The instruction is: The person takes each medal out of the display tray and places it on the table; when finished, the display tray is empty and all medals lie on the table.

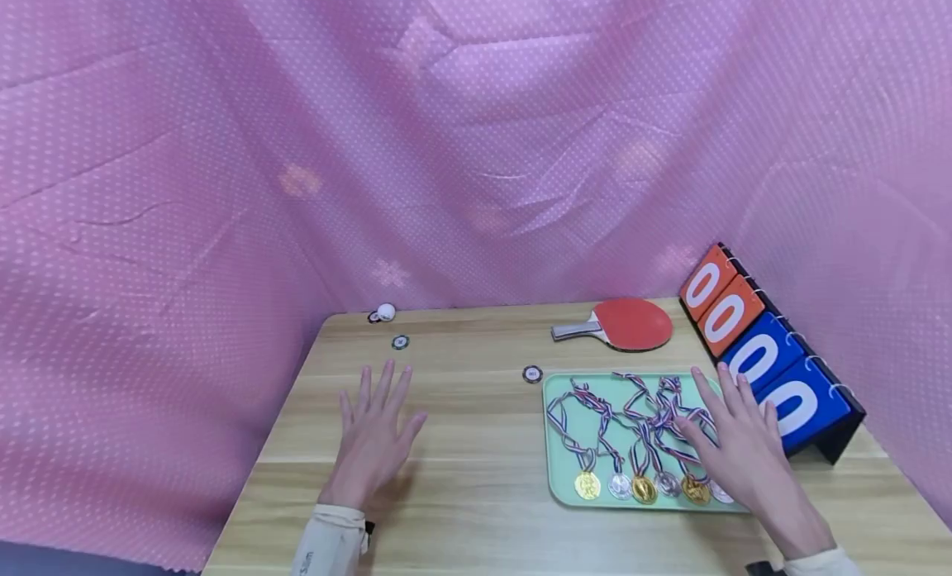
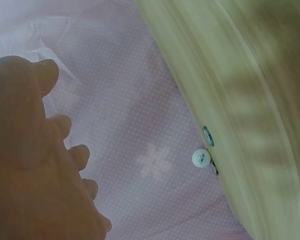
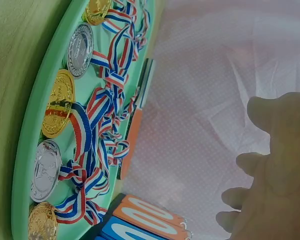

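Observation:
My left hand [image 1: 374, 444] is held with spread fingers above the left part of the wooden table, holding nothing. Fingers straight, my right hand [image 1: 744, 456] hovers over the right end of a mint-green tray [image 1: 552, 460] and hides that end. Several gold and silver medals lie along the tray's near side, among them a gold medal [image 3: 59, 104] and a silver medal [image 3: 46, 171]. Their red, white and blue ribbons [image 1: 658, 419] are tangled behind them. Just right of that hand stands a flip scoreboard [image 1: 754, 353] with orange and blue cards showing zeros.
A red table tennis paddle [image 1: 632, 324] lies behind the tray. One round chip [image 1: 532, 373] is by the tray's back left corner, another chip [image 1: 400, 342] farther left. A white ball [image 1: 386, 312] sits against a third chip [image 1: 373, 317]. Pink dotted cloth [image 1: 476, 188] surrounds the table.

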`<state>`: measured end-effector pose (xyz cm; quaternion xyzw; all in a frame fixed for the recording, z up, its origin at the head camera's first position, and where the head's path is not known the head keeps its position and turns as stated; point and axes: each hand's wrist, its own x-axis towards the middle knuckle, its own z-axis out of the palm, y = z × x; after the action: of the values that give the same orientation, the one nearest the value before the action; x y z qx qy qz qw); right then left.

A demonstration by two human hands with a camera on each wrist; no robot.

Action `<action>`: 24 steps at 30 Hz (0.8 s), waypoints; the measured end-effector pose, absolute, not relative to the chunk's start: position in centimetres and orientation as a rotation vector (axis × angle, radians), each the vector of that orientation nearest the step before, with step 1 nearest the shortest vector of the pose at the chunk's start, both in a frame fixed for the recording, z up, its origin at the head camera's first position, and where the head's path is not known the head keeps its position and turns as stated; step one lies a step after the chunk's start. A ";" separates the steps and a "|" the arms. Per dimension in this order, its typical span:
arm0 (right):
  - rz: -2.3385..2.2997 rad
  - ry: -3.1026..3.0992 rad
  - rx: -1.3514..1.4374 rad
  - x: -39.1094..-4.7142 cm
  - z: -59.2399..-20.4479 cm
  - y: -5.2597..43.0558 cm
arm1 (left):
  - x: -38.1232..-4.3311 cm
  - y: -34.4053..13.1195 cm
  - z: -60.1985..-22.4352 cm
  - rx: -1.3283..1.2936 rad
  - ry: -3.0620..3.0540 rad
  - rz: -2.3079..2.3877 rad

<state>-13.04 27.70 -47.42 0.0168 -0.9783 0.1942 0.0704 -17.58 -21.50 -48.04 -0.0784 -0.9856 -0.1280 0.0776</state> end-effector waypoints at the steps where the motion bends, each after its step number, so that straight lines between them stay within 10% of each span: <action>1: 0.604 -2.936 0.049 -12.9 -47.4 27.8 | -17.6 -21.3 -48.1 -0.243 -2.948 -0.392; 24: 1.004 -2.756 -0.437 -8.8 -50.4 34.1 | -16.0 -3.9 -51.3 -0.604 -3.086 -0.765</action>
<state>-8.76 34.06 -50.35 -0.1467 -0.9257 0.3373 0.0880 -16.02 -3.87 -51.35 -0.1863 -0.9525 -0.2362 -0.0473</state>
